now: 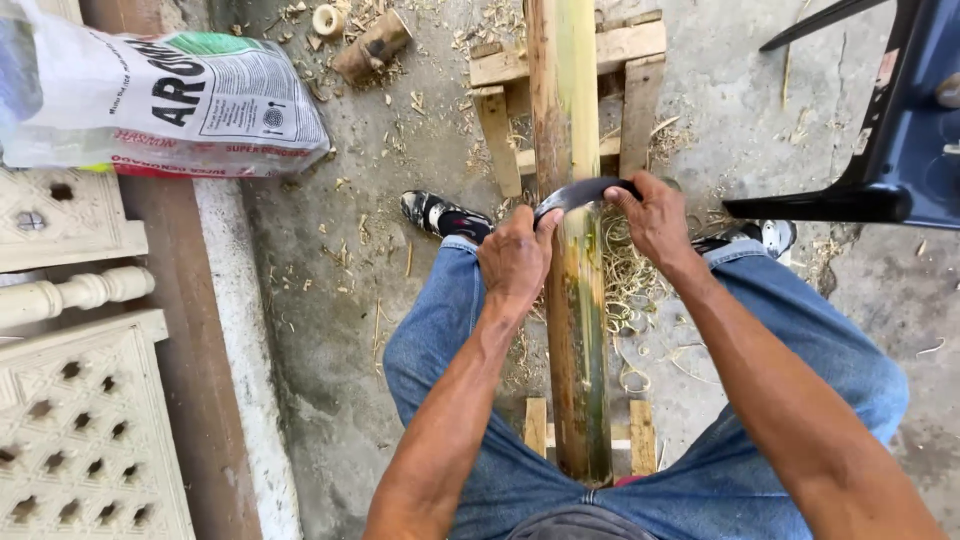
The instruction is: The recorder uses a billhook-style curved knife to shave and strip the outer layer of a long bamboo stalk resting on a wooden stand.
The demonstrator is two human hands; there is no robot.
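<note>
we sit astride a long bamboo pole (572, 330) whose axis runs from 6 o'clock, between our knees, straight up to 12 o'clock, where it rests on a wooden stand (625, 60); a second wooden stand (640, 435) carries it near our lap. across it, at right angles, lies a curved dark blade (575, 193), set on the pole's upper face. our left hand (515, 258) sits at 9 o'clock of the pole, its fingers (545, 222) curled tight around the blade's left end. our right hand (655, 215) sits at 3 o'clock, closed just as firmly on the handle end. the two hands are about equally near the pole, one on each side, with the blade bridging them. below the blade, toward 6 o'clock, the pole's skin looks green and streaked; above it the surface is paler. curled shavings (630, 290) lie on the concrete floor (340, 300) at 3 o'clock of the pole, touching nothing we hold.
</note>
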